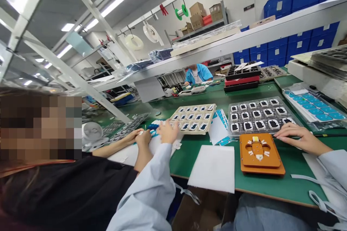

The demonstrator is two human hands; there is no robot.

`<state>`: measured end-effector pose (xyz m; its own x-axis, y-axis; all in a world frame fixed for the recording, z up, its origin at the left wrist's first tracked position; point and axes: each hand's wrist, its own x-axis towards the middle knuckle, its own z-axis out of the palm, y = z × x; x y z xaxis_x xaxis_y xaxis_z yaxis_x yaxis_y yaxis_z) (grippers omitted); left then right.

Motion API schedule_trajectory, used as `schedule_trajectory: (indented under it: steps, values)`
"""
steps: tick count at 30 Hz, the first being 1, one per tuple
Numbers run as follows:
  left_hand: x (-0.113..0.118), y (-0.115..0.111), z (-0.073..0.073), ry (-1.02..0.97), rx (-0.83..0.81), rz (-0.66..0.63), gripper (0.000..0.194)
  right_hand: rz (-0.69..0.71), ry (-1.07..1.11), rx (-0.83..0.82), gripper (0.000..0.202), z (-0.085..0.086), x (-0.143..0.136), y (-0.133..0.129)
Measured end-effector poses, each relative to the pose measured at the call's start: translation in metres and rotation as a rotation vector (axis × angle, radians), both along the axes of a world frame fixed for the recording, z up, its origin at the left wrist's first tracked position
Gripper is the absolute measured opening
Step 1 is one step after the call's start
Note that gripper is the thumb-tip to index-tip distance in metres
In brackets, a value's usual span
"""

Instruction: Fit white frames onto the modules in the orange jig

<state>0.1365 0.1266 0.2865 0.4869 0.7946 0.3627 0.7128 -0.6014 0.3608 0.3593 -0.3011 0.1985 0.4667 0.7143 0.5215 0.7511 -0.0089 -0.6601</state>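
The person's right hand (296,138) lies flat and loosely spread on the green table (273,184), fingertips touching the near edge of the clear tray (261,115), holding nothing. That tray sits right of centre, its pockets filled with small dark, white-rimmed parts in neat rows. Just near of it and to the left of the hand lies the orange fixture (260,153), a flat plate with a shaped recess and a small pale piece seated in the middle. The left hand (168,131) reaches far left, fingers gathered on white sheets (157,144) by the beige tray (195,117); whether it pinches anything I cannot tell. A co-worker's hands (138,137) work right beside it, so the two could well bump, and a sleeve dragging across could nudge the beige tray and spill parts. A white pad (213,168) overhangs the near table edge and might slide off.
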Motion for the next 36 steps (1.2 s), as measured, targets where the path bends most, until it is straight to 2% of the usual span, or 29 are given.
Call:
schedule_trajectory:
  steps: [2, 4, 5, 7, 10, 15, 19, 21, 23, 25, 26, 28, 31, 33, 36]
  values:
    - [0.009, -0.027, -0.02, 0.087, 0.001, -0.122, 0.06, -0.007, -0.007, -0.011, 0.033, -0.001, 0.0, -0.001]
    - [0.018, -0.054, -0.038, 0.234, 0.063, -0.302, 0.072, -0.013, -0.015, -0.02, 0.033, 0.0, 0.0, -0.002]
    - [0.023, -0.065, -0.045, 0.296, 0.124, -0.331, 0.073, -0.016, -0.015, -0.025, 0.032, 0.001, 0.0, -0.003]
    - [0.03, -0.077, -0.052, 0.391, 0.201, -0.327, 0.063, -0.018, -0.002, -0.034, 0.032, 0.003, 0.0, -0.003]
    - [0.035, -0.073, -0.051, 0.439, 0.202, -0.273, 0.053, -0.009, 0.019, -0.031, 0.034, 0.006, -0.001, -0.003]
    - [0.034, -0.053, -0.044, 0.449, 0.176, -0.217, 0.053, -0.011, 0.03, -0.039, 0.037, 0.009, -0.003, -0.001]
    - [0.029, -0.052, -0.046, 0.452, 0.175, -0.176, 0.052, -0.022, 0.025, -0.049, 0.039, 0.008, -0.003, -0.001]
    - [0.028, -0.058, -0.048, 0.425, 0.221, -0.228, 0.058, -0.011, 0.011, -0.061, 0.039, 0.009, -0.003, -0.002]
    - [0.033, -0.066, -0.053, 0.396, 0.258, -0.412, 0.062, 0.0, 0.007, -0.074, 0.037, 0.009, -0.003, -0.002]
    - [0.045, -0.073, -0.059, 0.4, 0.238, -0.616, 0.056, 0.007, 0.009, -0.084, 0.035, 0.009, -0.003, -0.003]
    - [0.054, -0.075, -0.064, 0.416, 0.204, -0.675, 0.052, 0.006, 0.007, -0.088, 0.034, 0.009, -0.003, -0.003]
    - [0.071, -0.076, -0.076, 0.446, 0.14, -0.677, 0.048, 0.004, -0.004, -0.09, 0.035, 0.009, -0.003, -0.003]
    - [0.089, -0.072, -0.092, 0.438, 0.075, -0.567, 0.048, 0.005, -0.025, -0.079, 0.037, 0.009, -0.003, -0.003]
    - [0.091, -0.069, -0.098, 0.417, 0.059, -0.521, 0.048, 0.009, -0.028, -0.078, 0.038, 0.01, -0.004, -0.002]
    - [0.084, -0.066, -0.1, 0.395, 0.062, -0.548, 0.049, 0.01, -0.028, -0.093, 0.038, 0.011, -0.005, -0.002]
